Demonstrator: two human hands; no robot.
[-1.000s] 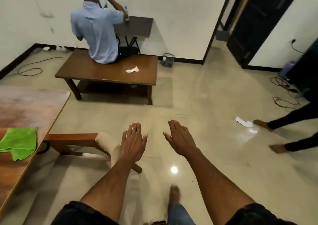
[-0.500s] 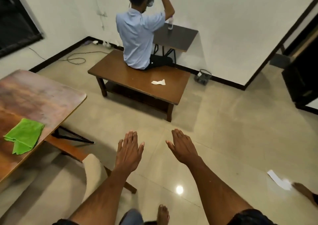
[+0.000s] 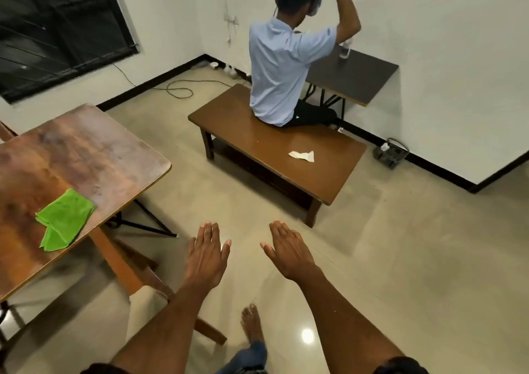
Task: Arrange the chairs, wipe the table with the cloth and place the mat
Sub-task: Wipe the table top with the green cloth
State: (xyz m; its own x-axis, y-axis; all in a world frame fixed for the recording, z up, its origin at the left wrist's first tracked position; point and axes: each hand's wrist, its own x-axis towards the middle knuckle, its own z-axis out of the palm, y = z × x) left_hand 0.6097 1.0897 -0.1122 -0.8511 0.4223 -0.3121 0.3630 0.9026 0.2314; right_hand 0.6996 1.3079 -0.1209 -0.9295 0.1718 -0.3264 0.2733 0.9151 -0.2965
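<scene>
Head view caught left hand (image 3: pixel 206 256) and right hand (image 3: pixel 289 252) spread flat, empty, poised to start; green cloth (image 3: pixel 65 222) waited on the counter (image 3: pixel 86 150).

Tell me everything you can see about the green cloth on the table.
The green cloth is bright green and looks like soft, thin fabric. It lies flat but loosely folded, with layered corners showing at its lower end. It rests on the worn wooden table, close to the table's near edge. Nothing else touches it; the left hand and the right hand are both open and away from it, above the floor.
</scene>
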